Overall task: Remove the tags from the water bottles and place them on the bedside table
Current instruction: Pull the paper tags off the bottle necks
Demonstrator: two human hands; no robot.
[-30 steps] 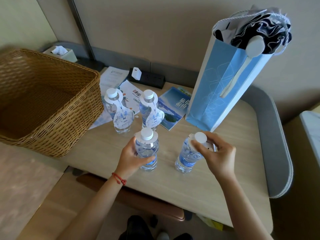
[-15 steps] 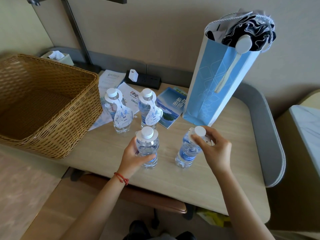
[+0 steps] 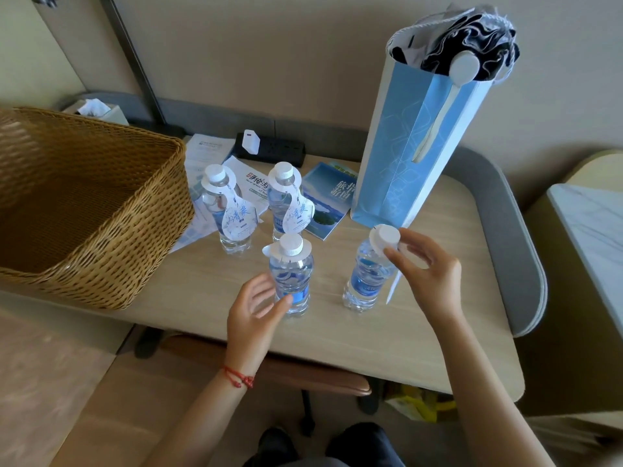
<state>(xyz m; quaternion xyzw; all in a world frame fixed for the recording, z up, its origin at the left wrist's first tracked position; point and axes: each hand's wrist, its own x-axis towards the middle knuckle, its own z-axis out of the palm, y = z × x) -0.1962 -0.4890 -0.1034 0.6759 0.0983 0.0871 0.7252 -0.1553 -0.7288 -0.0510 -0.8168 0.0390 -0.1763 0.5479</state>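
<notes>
On the table (image 3: 387,348), left hand (image 3: 251,311) has released its bottle (image 3: 291,274).

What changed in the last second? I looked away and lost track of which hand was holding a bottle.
The left hand let go of the near-left clear plastic water bottle and now hangs open beside it. The right hand keeps pinching the white paper tag at the tilted right bottle's cap. The two rear tagged bottles stayed put.
</notes>
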